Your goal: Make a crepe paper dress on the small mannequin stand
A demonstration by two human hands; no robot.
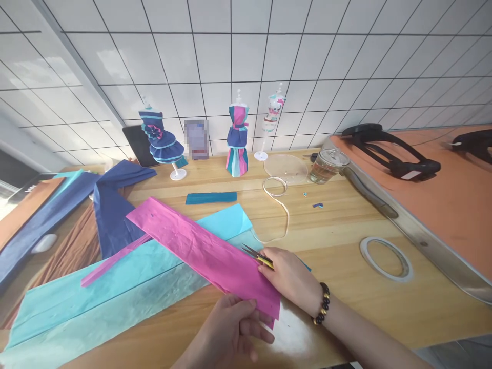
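A folded strip of pink crepe paper (200, 248) lies slantwise across light blue paper (115, 277). My left hand (236, 325) pinches the pink strip's near end between thumb and fingers. In my right hand (290, 277) is a pair of small scissors (261, 256) with yellow-and-black handles, the blades pointing left over the strip. That hand's lower edge rests by the strip's right side. A narrow pink strip (115, 260) sticks out on the left beneath the wide one.
Small dress forms in paper dresses, one navy (161, 136), one striped (237, 141) and one white (273, 115), stand by the tiled wall. A glass jar (326, 166), a coil of cord (286, 215), a tape roll (365, 252) and navy paper (111, 210) lie around.
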